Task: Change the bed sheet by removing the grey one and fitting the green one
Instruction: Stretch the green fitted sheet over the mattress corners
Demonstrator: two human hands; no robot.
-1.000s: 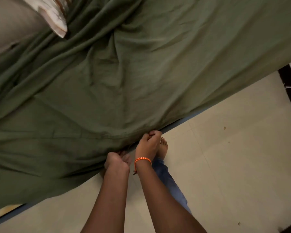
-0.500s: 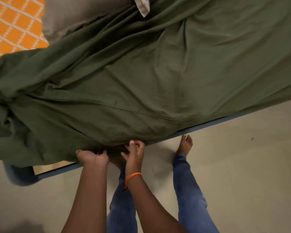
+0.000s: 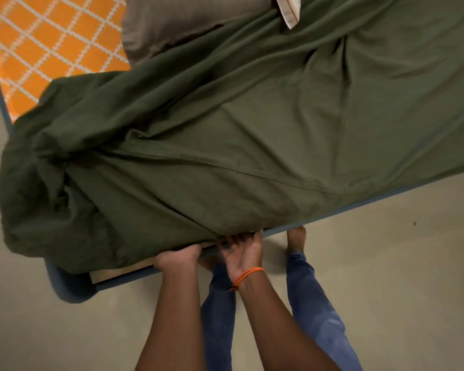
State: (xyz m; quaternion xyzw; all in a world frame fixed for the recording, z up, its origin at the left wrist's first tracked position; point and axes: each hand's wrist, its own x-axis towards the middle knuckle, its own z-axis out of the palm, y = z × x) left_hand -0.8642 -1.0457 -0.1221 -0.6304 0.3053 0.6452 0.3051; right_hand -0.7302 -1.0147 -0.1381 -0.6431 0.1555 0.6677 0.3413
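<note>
The green sheet [image 3: 252, 124] lies wrinkled over most of the bed and is bunched in a heap at the near left corner [image 3: 51, 210]. The grey sheet [image 3: 177, 20] lies crumpled at the far side. My left hand [image 3: 178, 259] grips the sheet-covered mattress edge, its fingertips hidden underneath. Just to its right, my right hand [image 3: 243, 253], with an orange wrist band, is turned palm up; its fingers press the green sheet's hem in under the mattress.
The orange mattress [image 3: 38, 49] with a white lattice pattern is bare at the far left. A cream pillow corner [image 3: 288, 12] shows at the top. The blue bed frame [image 3: 73, 287] runs along the near edge. My legs and bare feet stand on the beige floor [image 3: 386, 263].
I have shifted left along the bed's near edge toward its corner, bringing the orange mattress into view. My right hand has turned palm up under the hem; my left hand now grips the edge.
</note>
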